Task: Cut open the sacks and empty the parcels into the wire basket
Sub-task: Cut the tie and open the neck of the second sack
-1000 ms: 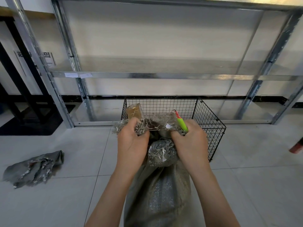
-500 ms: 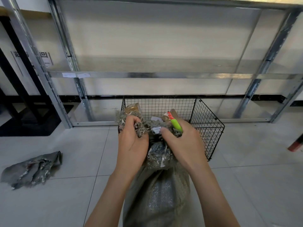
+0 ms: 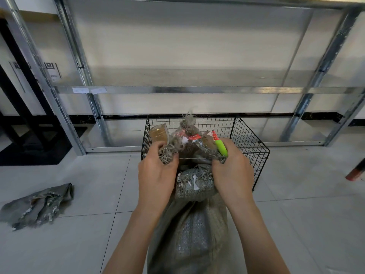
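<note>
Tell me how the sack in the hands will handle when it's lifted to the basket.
Probably floppy: the sack sags and creases below the left hand and right hand. Its frayed edge may tear or slip under load. The bulging body suggests some weight, so it will likely droop.

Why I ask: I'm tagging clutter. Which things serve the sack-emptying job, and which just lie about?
Job: left hand, right hand, sack they grip, green cutter, wire basket, brown parcel in it.
Lying about: crumpled sack on the floor, metal shelving, red-tipped object at the right edge.
</note>
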